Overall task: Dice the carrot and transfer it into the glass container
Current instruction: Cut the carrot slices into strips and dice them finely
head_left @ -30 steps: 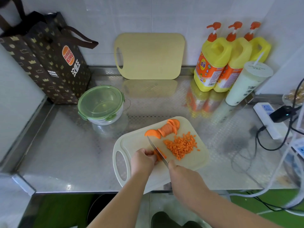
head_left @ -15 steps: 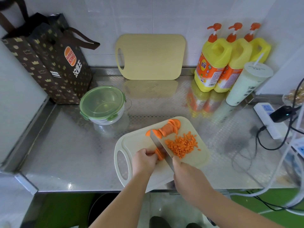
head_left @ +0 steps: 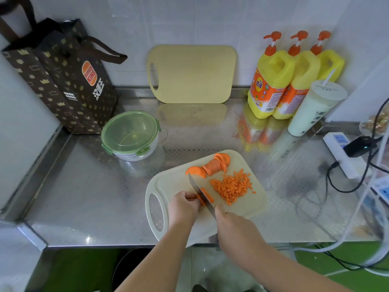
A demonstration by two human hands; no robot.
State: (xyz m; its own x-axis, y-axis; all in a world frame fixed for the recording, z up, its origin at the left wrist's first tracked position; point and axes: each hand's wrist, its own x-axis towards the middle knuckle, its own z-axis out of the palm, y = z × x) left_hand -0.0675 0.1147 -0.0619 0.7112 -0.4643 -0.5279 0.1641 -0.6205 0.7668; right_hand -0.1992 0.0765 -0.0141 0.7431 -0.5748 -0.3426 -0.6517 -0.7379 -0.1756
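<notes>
A pale cutting board (head_left: 168,182) lies at the counter's front edge. On it sit a row of carrot slices (head_left: 212,165) at the far side and a heap of diced carrot (head_left: 232,187) to the right. My left hand (head_left: 183,204) curls over a few carrot strips (head_left: 207,196) near the board's middle. My right hand (head_left: 233,228) grips the handle of a knife (head_left: 200,191) whose blade stands against those strips, tip pointing away from me. The glass container (head_left: 130,137), with its green lid on, stands to the left behind the board.
A second, yellowish cutting board (head_left: 191,74) leans on the back wall. A dark paper bag (head_left: 61,79) stands at the back left. Three yellow pump bottles (head_left: 290,81) and a white cup (head_left: 311,110) are at the back right; a power strip (head_left: 341,154) and cables lie on the right.
The knife blade rose and came down again a little further along the carrot strips. My left hand kept its hold on the strips. Nothing else moved.
</notes>
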